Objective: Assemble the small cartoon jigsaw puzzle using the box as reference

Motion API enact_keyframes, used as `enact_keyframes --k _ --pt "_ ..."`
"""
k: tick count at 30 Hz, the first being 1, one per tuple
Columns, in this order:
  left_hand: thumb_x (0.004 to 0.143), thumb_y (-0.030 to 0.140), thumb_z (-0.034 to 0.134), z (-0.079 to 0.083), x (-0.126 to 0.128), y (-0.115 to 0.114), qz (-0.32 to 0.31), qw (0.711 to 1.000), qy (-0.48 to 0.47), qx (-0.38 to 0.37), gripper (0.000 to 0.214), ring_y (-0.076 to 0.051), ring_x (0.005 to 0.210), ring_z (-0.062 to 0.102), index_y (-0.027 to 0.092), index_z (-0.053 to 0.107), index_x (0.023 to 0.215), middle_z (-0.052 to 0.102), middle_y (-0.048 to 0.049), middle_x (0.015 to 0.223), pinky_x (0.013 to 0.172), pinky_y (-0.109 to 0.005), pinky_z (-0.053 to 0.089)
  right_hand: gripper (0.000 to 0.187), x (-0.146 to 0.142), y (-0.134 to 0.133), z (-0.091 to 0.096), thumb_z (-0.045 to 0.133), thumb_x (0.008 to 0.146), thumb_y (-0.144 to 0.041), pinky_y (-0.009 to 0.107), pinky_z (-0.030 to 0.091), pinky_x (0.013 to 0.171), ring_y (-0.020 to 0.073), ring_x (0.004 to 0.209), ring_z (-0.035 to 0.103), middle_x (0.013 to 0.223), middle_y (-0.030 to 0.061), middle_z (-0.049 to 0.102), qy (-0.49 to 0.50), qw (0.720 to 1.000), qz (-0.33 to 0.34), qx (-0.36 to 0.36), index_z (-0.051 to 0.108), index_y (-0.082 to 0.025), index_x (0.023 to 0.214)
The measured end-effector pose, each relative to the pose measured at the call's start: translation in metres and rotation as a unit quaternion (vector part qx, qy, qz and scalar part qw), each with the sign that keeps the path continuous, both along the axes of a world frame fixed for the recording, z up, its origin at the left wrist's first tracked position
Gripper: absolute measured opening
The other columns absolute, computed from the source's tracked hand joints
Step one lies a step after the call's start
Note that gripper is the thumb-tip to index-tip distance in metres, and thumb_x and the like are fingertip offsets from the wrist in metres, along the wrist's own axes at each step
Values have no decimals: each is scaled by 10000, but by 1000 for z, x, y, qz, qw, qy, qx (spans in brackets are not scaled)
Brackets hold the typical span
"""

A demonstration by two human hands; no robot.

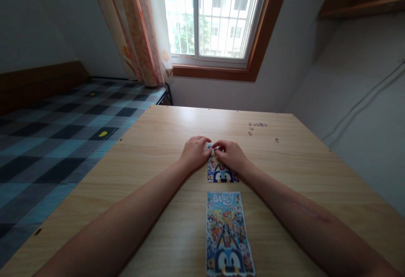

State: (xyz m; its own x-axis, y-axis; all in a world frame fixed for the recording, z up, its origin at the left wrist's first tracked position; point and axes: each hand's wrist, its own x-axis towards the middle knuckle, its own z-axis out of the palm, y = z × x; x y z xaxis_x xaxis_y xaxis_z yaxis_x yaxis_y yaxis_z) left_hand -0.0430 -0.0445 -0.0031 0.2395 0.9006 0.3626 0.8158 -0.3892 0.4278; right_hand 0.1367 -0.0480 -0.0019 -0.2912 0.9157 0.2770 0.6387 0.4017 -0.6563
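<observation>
A partly assembled jigsaw puzzle lies flat on the table, a blue cartoon dog's face along its near edge. My left hand rests at its upper left side, fingers extended and thumb apart, touching the edge. Over the upper right part, my right hand has its thumb and forefinger curled together at the surface. Whatever they pinch is too small and hidden to make out. Both hands cover much of the upper puzzle. Closer to me is a tall "Bluey" picture sheet with the same dog's face.
Several loose puzzle pieces form a row at the far right of the wooden table, with a few others below and a small group farther right. A checked bed stands left; a barred window is ahead.
</observation>
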Motion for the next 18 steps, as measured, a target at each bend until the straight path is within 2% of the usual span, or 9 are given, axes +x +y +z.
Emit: enact_keyframes --k 5,9,14,18 --pt "828 283 664 1 1 -1 2 1000 0 -6 231 -273 1110 625 214 723 1041 733 -73 1124 1019 -435 469 127 -2 -3 1 637 802 -211 294 436 746 189 750 638 758 4 732 -59 996 -38 50 733 -238 881" --pt "830 294 661 3 1 -2 3 1000 3 -9 229 -273 1109 624 225 727 1038 733 -70 1121 1022 -437 470 107 -4 -5 0 638 810 -212 304 413 770 207 792 621 760 14 720 -101 991 -43 78 716 -239 877" --pt "831 290 654 2 0 0 1 1000 9 -8 224 -273 1114 622 227 726 1033 732 -67 1127 1023 -432 469 117 -4 -6 -2 635 816 -208 310 396 772 211 794 608 754 10 708 -115 988 -40 91 717 -244 890" --pt "834 279 651 1 -1 1 -3 1000 5 -7 227 -272 1108 623 221 719 1043 732 -67 1124 1020 -435 471 161 8 1 3 614 837 -203 325 393 802 219 816 607 756 8 701 -86 987 -56 122 718 -241 953"
